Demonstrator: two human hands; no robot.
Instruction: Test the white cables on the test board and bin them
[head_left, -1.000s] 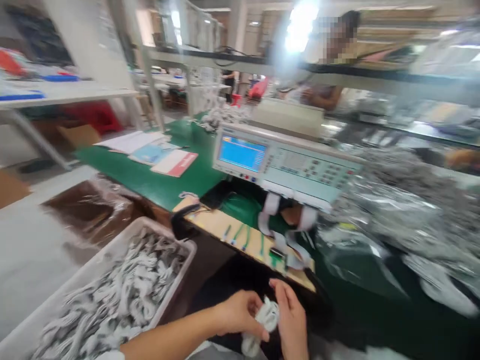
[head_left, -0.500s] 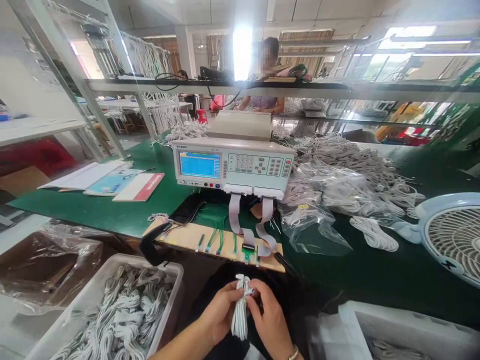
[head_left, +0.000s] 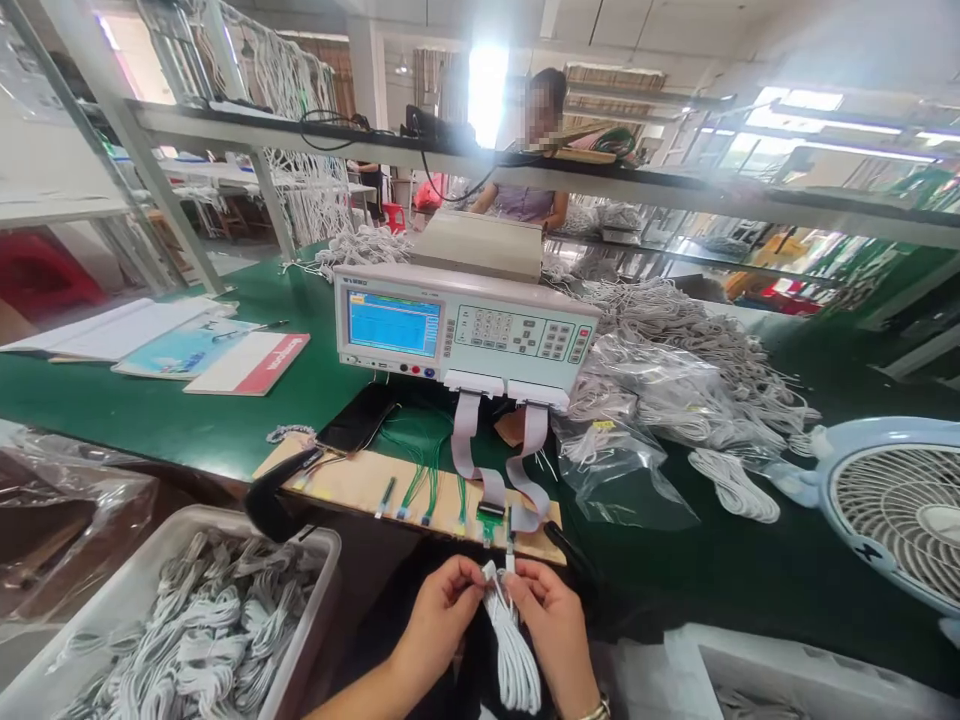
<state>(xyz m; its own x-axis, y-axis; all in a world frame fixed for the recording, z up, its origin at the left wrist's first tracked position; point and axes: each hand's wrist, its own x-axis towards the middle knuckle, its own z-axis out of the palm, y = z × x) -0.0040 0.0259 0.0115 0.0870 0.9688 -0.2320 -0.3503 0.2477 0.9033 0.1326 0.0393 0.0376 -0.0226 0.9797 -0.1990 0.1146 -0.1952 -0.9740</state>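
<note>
A bundled white cable (head_left: 514,655) hangs between my hands, its coil dangling below the fingertips. My left hand (head_left: 442,615) pinches a white connector end at the top of the bundle. With thumb and index finger, my right hand (head_left: 551,610) grips the other white plug (head_left: 510,564), which is at the front edge of a wooden board (head_left: 352,485). Whether that plug is seated in the socket there I cannot tell. Beside it on the board is a small green circuit board (head_left: 489,526), joined by grey ribbon cables (head_left: 466,435) to a bench tester (head_left: 465,330) with a lit blue screen.
A white bin (head_left: 330,545) full of bundled cables stands at lower left, another white bin (head_left: 690,650) at lower right. Bagged cables (head_left: 630,440) and a fan (head_left: 900,500) lie to the right. Booklets (head_left: 255,365) rest at left. A co-worker (head_left: 525,200) sits behind the shelf.
Both hands have moved the cable's ends up to the board's edge. My right hand now holds a plug there, and the coil has swung to the right. The view has shifted and tilted slightly.
</note>
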